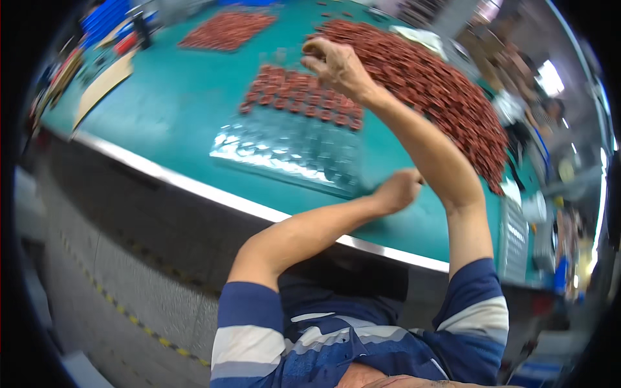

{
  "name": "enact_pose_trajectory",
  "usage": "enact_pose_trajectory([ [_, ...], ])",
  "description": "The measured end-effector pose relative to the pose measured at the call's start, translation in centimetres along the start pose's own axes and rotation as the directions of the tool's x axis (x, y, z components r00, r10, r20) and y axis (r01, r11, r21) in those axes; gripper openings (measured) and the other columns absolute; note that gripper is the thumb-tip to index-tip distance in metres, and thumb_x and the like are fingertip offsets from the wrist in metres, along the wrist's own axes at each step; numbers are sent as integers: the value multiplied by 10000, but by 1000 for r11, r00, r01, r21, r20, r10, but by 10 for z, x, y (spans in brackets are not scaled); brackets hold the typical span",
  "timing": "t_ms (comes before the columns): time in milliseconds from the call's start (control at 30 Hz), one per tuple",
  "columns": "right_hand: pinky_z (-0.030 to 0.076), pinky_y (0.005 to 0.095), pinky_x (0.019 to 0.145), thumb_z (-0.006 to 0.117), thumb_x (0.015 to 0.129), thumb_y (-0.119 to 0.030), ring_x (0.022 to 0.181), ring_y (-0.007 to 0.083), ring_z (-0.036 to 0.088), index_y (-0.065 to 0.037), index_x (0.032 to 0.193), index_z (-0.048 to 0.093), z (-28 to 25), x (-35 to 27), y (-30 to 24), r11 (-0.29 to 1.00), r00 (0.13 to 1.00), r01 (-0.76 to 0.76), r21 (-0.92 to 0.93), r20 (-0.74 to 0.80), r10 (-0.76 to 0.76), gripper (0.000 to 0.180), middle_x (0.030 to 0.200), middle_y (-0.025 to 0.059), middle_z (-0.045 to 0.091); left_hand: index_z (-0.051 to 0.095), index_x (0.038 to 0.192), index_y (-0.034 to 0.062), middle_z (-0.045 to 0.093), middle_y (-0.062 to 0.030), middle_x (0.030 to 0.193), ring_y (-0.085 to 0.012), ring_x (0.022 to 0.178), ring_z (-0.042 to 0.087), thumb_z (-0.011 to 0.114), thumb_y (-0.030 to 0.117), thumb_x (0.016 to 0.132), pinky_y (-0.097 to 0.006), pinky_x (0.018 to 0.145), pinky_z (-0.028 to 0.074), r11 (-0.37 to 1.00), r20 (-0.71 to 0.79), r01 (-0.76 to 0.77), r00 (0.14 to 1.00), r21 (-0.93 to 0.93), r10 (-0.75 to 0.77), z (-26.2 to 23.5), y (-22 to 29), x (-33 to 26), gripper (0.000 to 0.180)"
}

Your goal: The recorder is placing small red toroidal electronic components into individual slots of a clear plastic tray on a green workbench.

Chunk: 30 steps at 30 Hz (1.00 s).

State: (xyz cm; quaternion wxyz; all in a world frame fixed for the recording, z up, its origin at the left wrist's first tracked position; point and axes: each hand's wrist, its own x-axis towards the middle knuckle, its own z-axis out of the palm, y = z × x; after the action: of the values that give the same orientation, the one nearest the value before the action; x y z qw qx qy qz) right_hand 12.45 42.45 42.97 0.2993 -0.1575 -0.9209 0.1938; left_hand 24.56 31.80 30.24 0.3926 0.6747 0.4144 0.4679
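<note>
Hands well apart. Right hand (336, 68) raised at the far right part of the clear tray (278, 145), fingers curled in; I cannot tell whether anything is pinched between them. Left hand (399, 192) loosely closed, low, just right of the tray's near right corner; its grip is hidden from me.

Surface: green tabletop (162, 116) with a pale near edge, crossing the scene in front of me. A large heap (440, 97) of red-brown pieces spreads over the far right. Far left, a flat block (228, 30) of similar pieces; left of it, a tan sheet (103, 87) and a blue crate (107, 19). Grey floor (162, 271) at near left, marked with a yellow-and-black striped line (139, 323).

Tray: transparent, glossy plastic with moulded pockets, strong glare on the near part. Small, rounded red-brown pieces (297, 94) stand in rows in its farther part. It lies flat at mid-tabletop, left of the heap.

Orientation: near edge of tray roughly parallel to the tabletop edge, its right end nearer me than its left. Long axis: cannot tell, owing to lens bend and my right hand's overlap.
</note>
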Motion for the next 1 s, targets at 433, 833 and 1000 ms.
enact_pose_trajectory([
  [433, 476, 452, 864, 584, 857, -152, 965, 355, 596, -27, 1006, 589, -184, -187, 154, 638, 893, -445, -628, -266, 362, 195, 981, 182, 628, 614, 978, -15, 661, -171, 920, -308, 876, 639, 549, 79, 864, -382, 782, 500, 992, -58, -85, 994, 90, 91, 0, 14, -2, 161],
  [833, 415, 426, 894, 545, 890, -103, 1081, 263, 548, -68, 1241, 503, -129, -168, 192, 642, 985, -161, -750, -86, 147, 355, 1096, 107, 612, 578, 933, -15, 625, -183, 907, -341, 880, 608, 531, 69, 861, -421, 789, 484, 992, -14, -71, 997, 106, 73, -1, 20, -3, 120],
  [1000, 457, 413, 812, 603, 902, -203, 910, 290, 615, -73, 1030, 603, -137, -165, 196, 720, 950, -287, -632, -88, 301, 182, 880, 124, 656, 606, 965, -7, 648, -161, 891, -309, 842, 625, 565, 71, 857, -391, 753, 489, 991, -24, -73, 997, 111, 77, 0, 19, -2, 140],
])
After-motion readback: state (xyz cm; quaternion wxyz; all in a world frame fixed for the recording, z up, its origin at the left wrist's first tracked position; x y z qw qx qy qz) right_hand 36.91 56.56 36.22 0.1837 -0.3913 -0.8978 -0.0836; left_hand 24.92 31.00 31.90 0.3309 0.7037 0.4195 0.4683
